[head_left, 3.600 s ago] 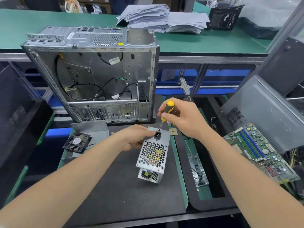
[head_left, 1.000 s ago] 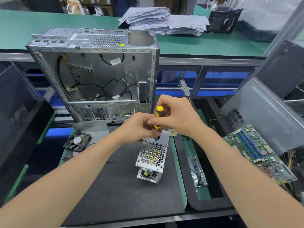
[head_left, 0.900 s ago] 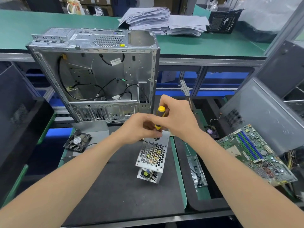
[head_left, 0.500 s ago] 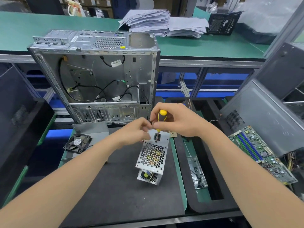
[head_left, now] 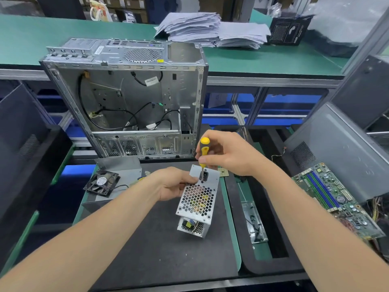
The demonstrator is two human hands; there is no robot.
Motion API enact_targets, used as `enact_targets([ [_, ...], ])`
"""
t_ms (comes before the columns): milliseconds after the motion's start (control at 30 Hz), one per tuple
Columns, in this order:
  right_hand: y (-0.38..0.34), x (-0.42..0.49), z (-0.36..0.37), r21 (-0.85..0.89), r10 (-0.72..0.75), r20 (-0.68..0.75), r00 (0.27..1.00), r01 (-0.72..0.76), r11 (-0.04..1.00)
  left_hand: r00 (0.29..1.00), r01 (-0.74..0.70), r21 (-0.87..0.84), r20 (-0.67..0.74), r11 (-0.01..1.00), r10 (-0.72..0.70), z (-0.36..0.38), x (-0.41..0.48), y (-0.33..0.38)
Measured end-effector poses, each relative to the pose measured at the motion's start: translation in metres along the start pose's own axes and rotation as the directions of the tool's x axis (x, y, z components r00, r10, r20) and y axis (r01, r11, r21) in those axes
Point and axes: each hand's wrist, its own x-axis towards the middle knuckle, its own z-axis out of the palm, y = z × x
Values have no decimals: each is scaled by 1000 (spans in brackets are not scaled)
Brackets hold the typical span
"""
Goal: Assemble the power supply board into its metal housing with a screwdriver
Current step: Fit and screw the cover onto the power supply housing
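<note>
At the bench I am watching from afar, the metal housing [head_left: 197, 199] stands on end on a black mat [head_left: 147, 245], its perforated face tipped up toward the head camera. I judge that pose puts the screw point just below the power socket [head_left: 204, 175] squarely under the tool. The left hand [head_left: 170, 184] grips the housing's upper left edge, fingers curled round the sheet metal, evidently to keep the light box from twisting or skating on the mat. The right hand [head_left: 229, 157] pinches the yellow-and-black screwdriver [head_left: 203, 151] low on its handle between thumb and fingers. The shaft is held nearly upright and its tip sits on the face just under the socket. I cannot tell whether a screw is already seated there.

The power supply board [head_left: 189, 224] shows only through the housing's open lower end, inside the box and below both hands. The housing lies between them, the left hand touching it from the side and the right hand above it, reaching it only through the tool.

Behind stands an open computer chassis [head_left: 130, 98]. A loose fan [head_left: 102, 182] lies to the left, and a clear tray [head_left: 254, 224] and a motherboard [head_left: 334, 199] to the right.
</note>
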Motion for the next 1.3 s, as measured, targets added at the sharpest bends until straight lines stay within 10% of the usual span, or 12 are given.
enact_targets([
  [300,-2,-1,37,-187,-31,-436,899,-57,981,1000,-11,44,-9,999,12,1,2,-2],
  [533,-2,-3,28,-132,-5,-354,935,-44,990,997,-76,87,7,993,76,1,2,-7],
  [833,-20,-7,-30,-191,-119,110,987,139,972,997,-75,124,-14,989,77,1,5,-5],
  [1300,-28,7,1,-647,-163,-221,962,-19,763,997,-66,110,-29,992,69,1,4,-4],
])
